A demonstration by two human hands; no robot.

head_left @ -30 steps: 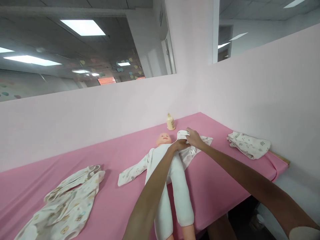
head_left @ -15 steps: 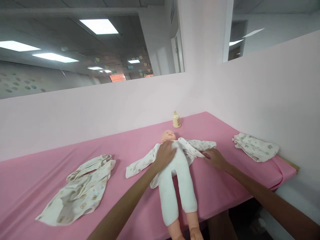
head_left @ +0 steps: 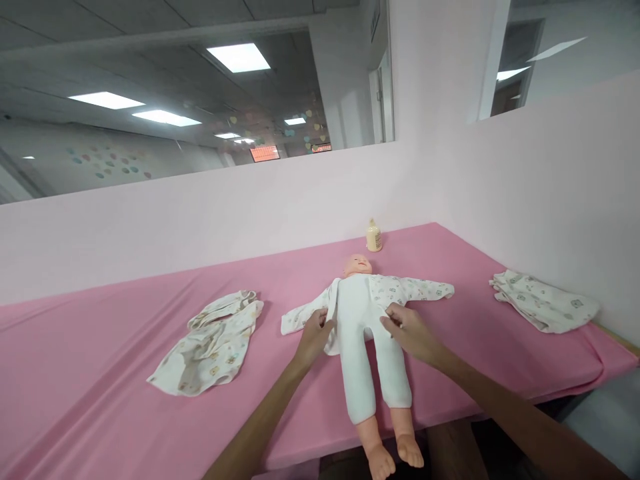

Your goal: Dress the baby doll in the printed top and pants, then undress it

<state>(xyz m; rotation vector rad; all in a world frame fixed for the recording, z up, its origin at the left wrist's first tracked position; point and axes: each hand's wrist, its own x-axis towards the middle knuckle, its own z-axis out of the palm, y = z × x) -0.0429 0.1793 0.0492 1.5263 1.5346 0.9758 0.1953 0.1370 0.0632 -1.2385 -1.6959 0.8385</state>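
A baby doll (head_left: 356,310) with a white cloth body lies on its back, its feet over the table's front edge. Its arms are in the sleeves of a white printed baby shirt (head_left: 393,289), which lies open down the front. My left hand (head_left: 316,333) pinches the shirt's front edge on the left side of the doll. With closed fingers, my right hand (head_left: 407,327) grips the other front edge, over the doll's hip. The shirt's back is hidden beneath the doll.
The table has a pink cover (head_left: 120,347). A printed baby garment (head_left: 215,347) lies crumpled at left, and a folded printed cloth (head_left: 545,303) lies near the right wall. Behind the doll's head stands a cream pump bottle (head_left: 374,237) by the back wall.
My left hand has moved from the doll's chest to the left shirt edge and closed on it. My right hand has brought its shirt edge inward over the doll. The view has shifted left.
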